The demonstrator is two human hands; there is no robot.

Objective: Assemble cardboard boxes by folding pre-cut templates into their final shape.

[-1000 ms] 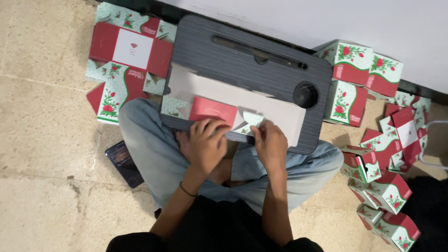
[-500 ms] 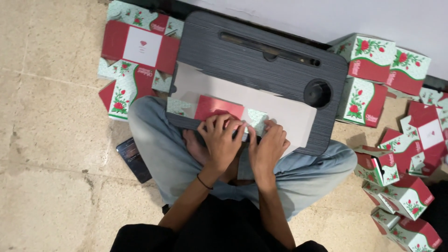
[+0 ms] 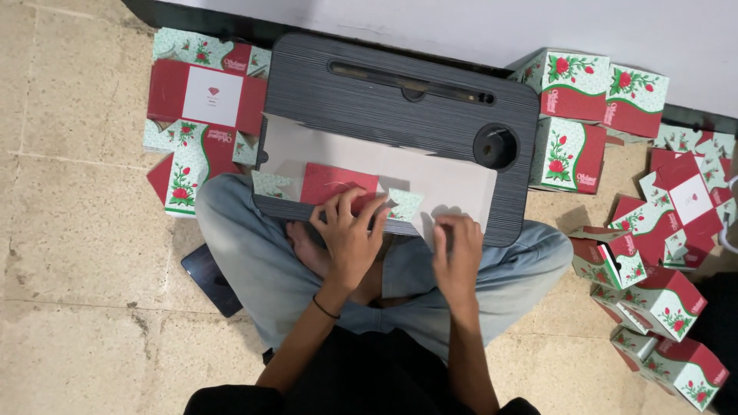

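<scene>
Two bare hands are working at the near edge of the grey lap desk [image 3: 400, 100], which is sitting across the person's crossed legs in blue jeans [image 3: 261, 261]. The left hand [image 3: 350, 238] is pressing down on the unfolded box blank [image 3: 361, 173] lying inside-up on the desk, fingers spread and curled over its red flap, gripping the near edge. The right hand [image 3: 457, 250] is resting just right of it, fingers bent onto the blank's pale near edge (whether it is pinching the card or only touching, cannot tell). A round cup recess [image 3: 494, 146] is sitting at the desk's right side.

Left of the desk, flat printed blanks [image 3: 204, 115] are lying stacked on the tiled floor [image 3: 69, 215]. Right of the desk, folded rose-printed boxes [image 3: 584, 100] are standing against the wall, with more finished boxes [image 3: 653, 300] trailing down the floor on that side. A dark phone [image 3: 211, 278] is lying on the floor, below-left of the desk, just beside the left knee.
</scene>
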